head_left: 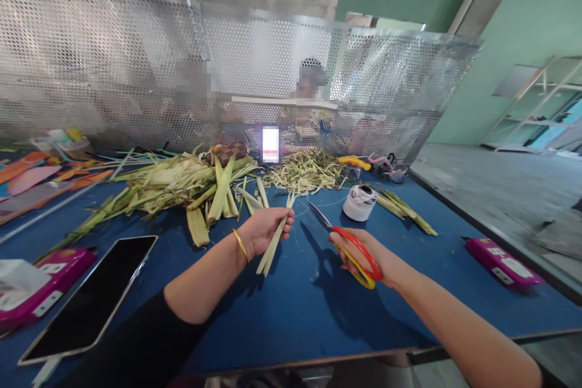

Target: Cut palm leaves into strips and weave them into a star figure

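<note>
My left hand [269,231], with a gold bangle at its wrist, is closed around a few pale green leaf strips [274,248] that look like corn husk. The strips stick out above and below my fingers. In my right hand [364,254] I grip scissors [359,251] with red and yellow handles, their blades pointing up and left toward the strips but apart from them. A spool of white thread [359,202] stands just beyond the scissors, a loose thread trailing left from it. Past my left hand lies a heap of husks and stalks [173,182].
Thin husk trimmings [309,171] are piled at the back of the blue table [273,327]. A tablet [93,297] and a magenta box [63,273] lie left; another magenta case [504,262] lies right. A few stalks [409,211] rest beyond the spool. Behind stands a perforated metal screen [268,42].
</note>
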Available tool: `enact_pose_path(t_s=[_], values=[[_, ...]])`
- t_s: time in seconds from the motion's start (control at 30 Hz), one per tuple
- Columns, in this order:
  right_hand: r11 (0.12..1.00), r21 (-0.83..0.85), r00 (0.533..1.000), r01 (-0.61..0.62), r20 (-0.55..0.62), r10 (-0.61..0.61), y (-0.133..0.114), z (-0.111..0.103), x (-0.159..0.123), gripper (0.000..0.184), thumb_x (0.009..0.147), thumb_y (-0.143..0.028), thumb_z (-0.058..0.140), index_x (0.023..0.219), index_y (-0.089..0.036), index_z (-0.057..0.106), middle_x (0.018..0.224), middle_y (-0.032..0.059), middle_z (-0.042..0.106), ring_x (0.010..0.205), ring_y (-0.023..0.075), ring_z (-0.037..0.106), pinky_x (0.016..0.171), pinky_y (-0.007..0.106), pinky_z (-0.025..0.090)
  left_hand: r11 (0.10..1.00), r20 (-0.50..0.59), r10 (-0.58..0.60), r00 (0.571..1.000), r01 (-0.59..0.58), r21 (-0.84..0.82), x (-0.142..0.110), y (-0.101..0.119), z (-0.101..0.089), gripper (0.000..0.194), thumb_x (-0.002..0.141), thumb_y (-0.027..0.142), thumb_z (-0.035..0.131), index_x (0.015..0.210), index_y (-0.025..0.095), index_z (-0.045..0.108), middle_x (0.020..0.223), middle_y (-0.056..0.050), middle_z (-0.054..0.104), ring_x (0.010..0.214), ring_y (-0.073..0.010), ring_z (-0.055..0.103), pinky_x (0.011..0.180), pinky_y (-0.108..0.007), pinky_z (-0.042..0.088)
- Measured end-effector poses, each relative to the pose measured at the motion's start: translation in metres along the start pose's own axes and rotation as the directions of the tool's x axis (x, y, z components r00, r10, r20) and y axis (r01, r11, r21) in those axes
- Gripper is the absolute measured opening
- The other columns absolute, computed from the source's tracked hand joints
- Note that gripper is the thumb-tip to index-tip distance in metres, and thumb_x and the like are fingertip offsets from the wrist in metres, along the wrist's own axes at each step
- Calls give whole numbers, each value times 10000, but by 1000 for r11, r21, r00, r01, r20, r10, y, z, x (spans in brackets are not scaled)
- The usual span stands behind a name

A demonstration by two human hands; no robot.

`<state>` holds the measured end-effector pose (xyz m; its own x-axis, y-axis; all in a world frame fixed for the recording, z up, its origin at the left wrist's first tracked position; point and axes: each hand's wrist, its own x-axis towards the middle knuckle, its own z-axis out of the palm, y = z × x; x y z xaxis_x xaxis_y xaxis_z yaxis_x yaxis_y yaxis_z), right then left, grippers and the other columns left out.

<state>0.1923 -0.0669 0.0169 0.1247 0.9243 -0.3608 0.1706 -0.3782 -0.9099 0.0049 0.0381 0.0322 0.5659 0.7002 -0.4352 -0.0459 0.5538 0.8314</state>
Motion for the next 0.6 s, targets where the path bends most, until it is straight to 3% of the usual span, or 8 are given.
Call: enact_pose_path(t_s=[0.07,0.13,0.2,0.3,0.43,0.53,0.6], values=[[991,-131,998,4,-62,-12,2,-3,4,318,751,-501,608,804,-195,541,490,-74,479,337,83,438,429,236,417,1000,2,7,1000,-7,5,0,0,-1,179,891,181,445,722,151,494,585,42,442,455,-53,413,460,-165,361],[934,-351,989,68,-101,-110,4,-11,2,328,750,-511,598,854,-200,589,541,-38,542,419,127,514,444,248,408,1000,-3,19,1000,-19,10,0,2,-2,182,892,184,441,721,151,493,586,43,441,457,-53,412,466,-170,358],[788,-601,968,130,-97,-234,8,-19,-3,346,780,-525,557,921,-216,627,668,14,649,587,190,609,521,271,418,999,-7,33,999,-33,17,0,4,-3,194,897,185,424,718,152,490,583,42,438,461,-55,409,469,-176,351],[508,-857,946,84,-91,-310,16,-28,-13,319,844,-473,485,968,-224,642,832,74,714,769,256,649,602,300,410,998,2,53,999,-53,29,-2,8,-5,208,899,187,412,711,152,494,579,40,437,464,-58,403,469,-183,336],[240,-970,939,-39,-118,-324,25,-30,-24,265,845,-356,491,1015,-207,628,891,112,701,796,278,661,582,302,404,987,76,106,991,-114,110,-7,12,-8,190,876,188,445,702,152,510,581,36,450,459,-59,403,472,-190,336],[136,-990,947,-42,-83,-310,20,-31,-28,221,816,-302,532,978,-202,644,883,118,675,751,273,660,561,307,419,965,128,161,979,-183,188,-11,12,-8,173,846,190,484,683,151,523,578,30,461,461,-64,417,476,-197,351],[120,-993,942,-7,-46,-331,7,-29,-27,152,789,-271,565,872,-198,669,872,121,659,767,285,653,579,327,440,953,160,181,970,-213,215,-14,11,-6,159,826,197,508,675,151,528,575,27,463,460,-67,425,473,-200,357]])
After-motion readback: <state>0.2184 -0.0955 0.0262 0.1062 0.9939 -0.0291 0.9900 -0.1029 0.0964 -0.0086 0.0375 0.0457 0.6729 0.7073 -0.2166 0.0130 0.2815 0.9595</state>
